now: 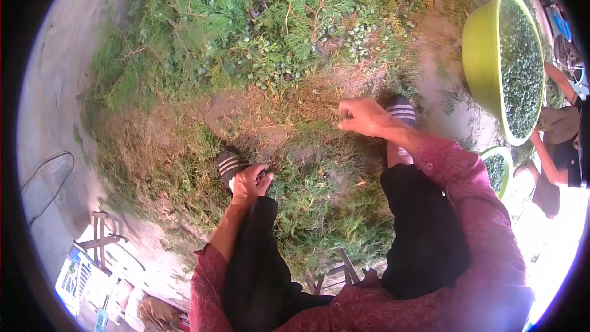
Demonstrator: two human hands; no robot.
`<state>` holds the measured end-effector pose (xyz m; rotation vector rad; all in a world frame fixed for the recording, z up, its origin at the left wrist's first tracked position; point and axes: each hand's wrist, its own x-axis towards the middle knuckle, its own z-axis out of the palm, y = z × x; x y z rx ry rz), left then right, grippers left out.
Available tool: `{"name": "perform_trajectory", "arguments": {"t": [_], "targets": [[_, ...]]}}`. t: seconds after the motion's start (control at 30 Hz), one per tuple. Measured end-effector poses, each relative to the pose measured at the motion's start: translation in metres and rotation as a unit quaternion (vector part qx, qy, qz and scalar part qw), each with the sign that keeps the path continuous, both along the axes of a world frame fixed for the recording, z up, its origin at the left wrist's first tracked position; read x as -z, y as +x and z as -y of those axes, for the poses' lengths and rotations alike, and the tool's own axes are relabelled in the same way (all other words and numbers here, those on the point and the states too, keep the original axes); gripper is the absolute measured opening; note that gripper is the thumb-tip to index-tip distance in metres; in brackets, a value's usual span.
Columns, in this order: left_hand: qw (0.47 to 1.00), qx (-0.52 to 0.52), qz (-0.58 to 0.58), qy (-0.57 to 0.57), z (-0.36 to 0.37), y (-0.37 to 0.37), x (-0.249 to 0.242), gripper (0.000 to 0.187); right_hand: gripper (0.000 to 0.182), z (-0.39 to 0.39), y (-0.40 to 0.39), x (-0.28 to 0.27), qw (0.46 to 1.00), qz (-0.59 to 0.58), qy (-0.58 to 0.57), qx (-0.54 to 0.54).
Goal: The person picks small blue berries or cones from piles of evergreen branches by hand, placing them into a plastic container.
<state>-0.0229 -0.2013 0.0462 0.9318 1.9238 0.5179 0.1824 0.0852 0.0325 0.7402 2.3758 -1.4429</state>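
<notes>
My left hand (249, 183) hovers over my striped left shoe (231, 163), with fingers curled together; what they hold, if anything, is too small to name. In front of my right shoe (401, 109), my right hand (364, 117) has its fingers drawn together, and I cannot make out anything between them. Ahead of both hands lies a large heap of green conifer branches (246, 24) with small round pale-green cones (356, 40) among the sprigs. Loose sprigs (332, 200) and brown litter cover the ground between my feet.
A large yellow-green tub (482, 55) full of small green cones stands at the right. Nearer is a smaller green basin (507, 172) with similar contents. Another person's arm (550, 163) shows at the far right. A wooden stool frame (101, 243) and white crate (74, 276) stand lower left.
</notes>
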Motion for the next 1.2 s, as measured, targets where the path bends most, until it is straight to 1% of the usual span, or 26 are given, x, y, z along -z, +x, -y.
{"name": "perform_trajectory", "arguments": {"t": [0.03, 0.1, 0.13, 0.17, 0.23, 0.27, 0.3, 0.37, 0.4, 0.47, 0.5, 0.53, 0.57, 0.6, 0.67, 0.73, 0.77, 0.8, 0.83, 0.87, 0.9, 0.93, 1.07, 1.13, 1.17, 1.2], "targets": [[1.000, -0.002, 0.000, -0.001, 0.003, 0.000, 0.005, 0.024, 0.023, -0.001, -0.008, -0.006, 1.000, 0.000, -0.001, -0.002], [1.000, 0.007, -0.025, 0.004, 0.007, 0.001, 0.011, 0.025, 0.026, -0.007, -0.030, -0.012, 0.997, 0.066, -0.012, -0.024], [0.999, 0.003, -0.033, 0.017, 0.003, 0.002, 0.007, 0.025, 0.023, -0.009, -0.033, 0.004, 1.000, -0.006, 0.021, 0.013], [0.999, 0.002, -0.034, 0.016, 0.004, 0.002, 0.009, 0.025, 0.023, -0.013, -0.039, 0.007, 1.000, -0.007, 0.020, 0.012], [0.998, 0.010, -0.051, 0.042, 0.008, 0.003, 0.016, 0.025, 0.016, -0.018, -0.052, 0.008, 0.995, -0.064, 0.034, 0.075], [0.997, 0.010, -0.056, 0.051, 0.010, 0.004, 0.019, 0.025, 0.011, -0.018, -0.058, 0.001, 0.993, -0.080, 0.045, 0.074], [0.997, 0.009, -0.056, 0.050, 0.012, 0.005, 0.021, 0.025, 0.011, -0.015, -0.062, 0.010, 0.993, -0.079, 0.043, 0.073], [0.998, 0.011, -0.049, 0.046, 0.012, 0.005, 0.023, 0.026, 0.013, -0.010, -0.067, 0.032, 0.986, -0.082, 0.147, -0.004], [0.998, 0.011, -0.049, 0.044, 0.012, 0.005, 0.023, 0.026, 0.013, -0.007, -0.066, 0.038, 0.986, -0.083, 0.145, -0.004], [0.997, 0.032, -0.061, 0.040, 0.011, 0.004, 0.022, 0.027, 0.009, -0.003, -0.067, 0.036, 0.960, -0.121, 0.251, -0.035], [0.997, 0.031, -0.061, 0.040, 0.010, 0.003, 0.020, 0.027, 0.009, -0.007, -0.066, 0.033, 0.960, -0.121, 0.250, -0.036], [0.995, 0.038, -0.072, 0.064, 0.009, 0.003, 0.019, 0.027, 0.011, -0.016, -0.069, 0.016, 0.998, -0.025, -0.014, 0.059], [0.992, 0.044, -0.082, 0.089, 0.008, 0.004, 0.018, 0.027, 0.013, -0.023, -0.068, 0.008, 0.946, 0.076, -0.277, 0.148], [0.992, 0.040, -0.080, 0.090, 0.008, 0.004, 0.017, 0.027, 0.016, -0.031, -0.057, 0.014, 0.890, 0.049, -0.415, 0.182], [0.996, 0.031, -0.061, 0.056, 0.008, 0.005, 0.016, 0.028, 0.016, -0.031, -0.059, -0.005, 0.885, 0.059, -0.421, 0.190], [0.995, 0.039, -0.070, 0.063, 0.009, 0.004, 0.020, 0.027, 0.016, -0.025, -0.066, -0.009, 0.877, 0.067, -0.431, 0.203], [0.993, 0.050, -0.081, 0.071, 0.009, 0.004, 0.020, 0.026, 0.013, -0.018, -0.078, -0.004, 0.954, 0.052, -0.279, 0.100], [0.994, 0.045, -0.080, 0.067, 0.008, 0.005, 0.018, 0.025, 0.010, -0.011, -0.085, 0.000, 0.993, 0.035, -0.117, -0.005], [0.993, 0.047, -0.081, 0.066, 0.008, 0.005, 0.019, 0.025, 0.010, -0.003, -0.088, 0.011, 0.992, 0.035, -0.118, -0.003], [0.993, 0.039, -0.077, 0.078, 0.008, 0.006, 0.021, 0.025, 0.010, 0.006, -0.089, 0.026, 0.998, -0.039, -0.029, -0.037], [0.993, 0.030, -0.073, 0.090, 0.010, 0.006, 0.021, 0.026, 0.009, 0.012, -0.089, 0.039, 0.989, -0.112, 0.060, -0.071], [0.993, 0.031, -0.073, 0.090, 0.011, 0.006, 0.022, 0.026, 0.010, 0.017, -0.089, 0.042, 0.983, -0.121, 0.120, -0.065], [0.993, 0.052, -0.077, 0.069, 0.009, 0.005, 0.020, 0.028, 0.009, 0.024, -0.084, 0.051, 0.970, -0.138, 0.183, -0.075], [0.993, 0.059, -0.082, 0.068, 0.008, 0.005, 0.020, 0.029, 0.011, 0.022, -0.079, 0.051, 0.974, -0.078, 0.183, -0.106], [0.992, 0.061, -0.085, 0.072, 0.008, 0.005, 0.021, 0.029, 0.011, 0.020, -0.077, 0.040, 0.974, -0.078, 0.182, -0.106], [0.991, 0.064, -0.089, 0.076, 0.008, 0.005, 0.021, 0.029, 0.011, 0.016, -0.073, 0.027, 0.997, -0.049, 0.050, -0.042]]}}
